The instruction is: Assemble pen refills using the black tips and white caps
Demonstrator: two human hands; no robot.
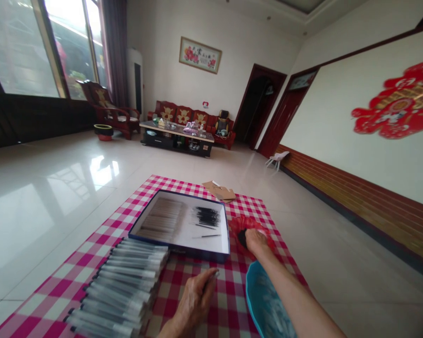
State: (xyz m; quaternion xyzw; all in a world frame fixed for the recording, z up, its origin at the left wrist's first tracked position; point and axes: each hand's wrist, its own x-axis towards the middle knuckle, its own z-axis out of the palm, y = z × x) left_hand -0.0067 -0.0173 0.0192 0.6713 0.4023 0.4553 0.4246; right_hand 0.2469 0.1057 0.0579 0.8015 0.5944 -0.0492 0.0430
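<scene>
My left hand [196, 298] is closed above the checked tablecloth, with the clear, greyish end of what looks like a pen barrel [216, 273] poking out past the fingertips. Reaching into a red scalloped dish [248, 223], my right hand [256, 240] is at some small black pieces [242, 238]; its fingertips are hidden. To the left lie many clear pens with dark ends [121, 281], side by side in a long row. A shallow dark-blue box [227, 239] with a white inside holds clear thin tubes [162, 213] and black pen refills [206, 217].
A blue basin [254, 286] with pale clear pieces stands below my right forearm. Torn brown cardboard [219, 191] lies at the far edge of the pink checked tablecloth [105, 239]. Across the tiled floor are a coffee table [176, 134], a wooden sofa and a small stool [278, 158].
</scene>
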